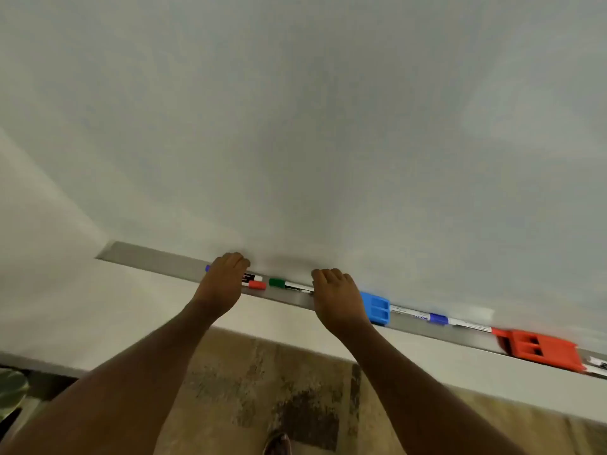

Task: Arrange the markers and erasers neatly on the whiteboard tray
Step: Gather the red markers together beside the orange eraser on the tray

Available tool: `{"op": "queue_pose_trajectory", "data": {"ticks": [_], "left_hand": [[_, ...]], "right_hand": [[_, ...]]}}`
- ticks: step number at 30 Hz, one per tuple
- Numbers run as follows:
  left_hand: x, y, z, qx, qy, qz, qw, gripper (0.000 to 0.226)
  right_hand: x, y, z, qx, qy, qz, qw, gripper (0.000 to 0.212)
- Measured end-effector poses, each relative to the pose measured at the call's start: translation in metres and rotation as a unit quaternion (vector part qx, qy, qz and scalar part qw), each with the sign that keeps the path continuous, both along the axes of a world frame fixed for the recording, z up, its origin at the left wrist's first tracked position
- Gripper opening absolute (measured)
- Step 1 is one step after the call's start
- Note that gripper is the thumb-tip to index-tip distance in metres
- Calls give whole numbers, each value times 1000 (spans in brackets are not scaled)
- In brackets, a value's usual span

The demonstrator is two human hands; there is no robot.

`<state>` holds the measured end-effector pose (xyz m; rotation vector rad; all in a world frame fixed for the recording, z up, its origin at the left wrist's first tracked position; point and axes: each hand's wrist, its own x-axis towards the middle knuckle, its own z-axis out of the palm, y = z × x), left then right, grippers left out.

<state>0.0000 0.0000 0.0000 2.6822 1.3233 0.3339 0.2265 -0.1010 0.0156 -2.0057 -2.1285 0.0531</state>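
While markers lie between them, hands rest on tray

We look down from head height, close against the white whiteboard, its grey metal tray just beyond our fingertips.

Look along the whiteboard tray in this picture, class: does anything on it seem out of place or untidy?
Nothing is spilled or broken, but the order is mixed. The blue eraser sits mid-tray between markers, while the red eraser lies far right. The red-capped marker lies in front of another marker rather than in single file. Both hands, left hand and right hand, cover parts of the row.
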Motion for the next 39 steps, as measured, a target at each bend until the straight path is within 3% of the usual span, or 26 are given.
{"op": "queue_pose_trajectory", "data": {"ticks": [11,23,33,39], "left_hand": [[-13,6,-30,-44,28,66,996,26],[-23,17,-41,-77,58,68,993,11],[-18,19,-38,-87,35,78,993,15],[-19,23,-40,-68,84,2,994,32]], "right_hand": [[-23,30,-36,-117,50,28,991,36],[-36,46,-63,-175,-31,43,983,41],[-42,55,-70,-176,-54,30,982,37],[-45,52,-65,-152,-37,37,987,49]]}}
